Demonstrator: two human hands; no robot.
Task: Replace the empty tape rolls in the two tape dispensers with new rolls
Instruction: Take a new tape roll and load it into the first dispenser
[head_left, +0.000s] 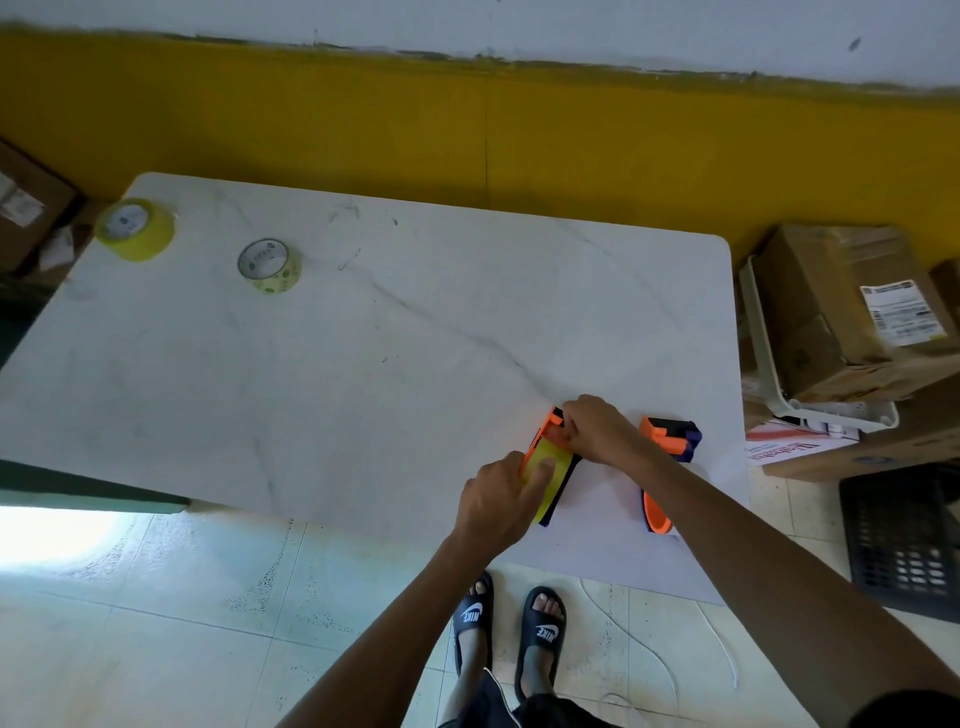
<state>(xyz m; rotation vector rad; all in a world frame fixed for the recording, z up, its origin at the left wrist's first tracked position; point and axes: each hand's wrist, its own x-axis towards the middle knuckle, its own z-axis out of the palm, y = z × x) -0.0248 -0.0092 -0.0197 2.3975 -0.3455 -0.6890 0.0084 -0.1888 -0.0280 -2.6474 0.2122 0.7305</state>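
An orange and dark blue tape dispenser (556, 467) lies on the white marble table (363, 364) near its front right. A yellowish tape roll (550, 462) sits in it. My left hand (498, 499) grips the dispenser and roll from the near side, thumb on the roll. My right hand (597, 428) pinches the dispenser's far end. A second orange and blue dispenser (670, 441) lies just to the right, partly hidden by my right forearm. Two more rolls stand at the far left: a full yellow roll (136, 228) and a thinner roll (269, 266).
Cardboard boxes (852, 312) and a white tray (779, 395) are stacked right of the table. A black crate (904, 540) sits on the floor beyond. Another box (31, 208) is at the far left. My feet in black slides (509, 623) stand at the table's front edge.
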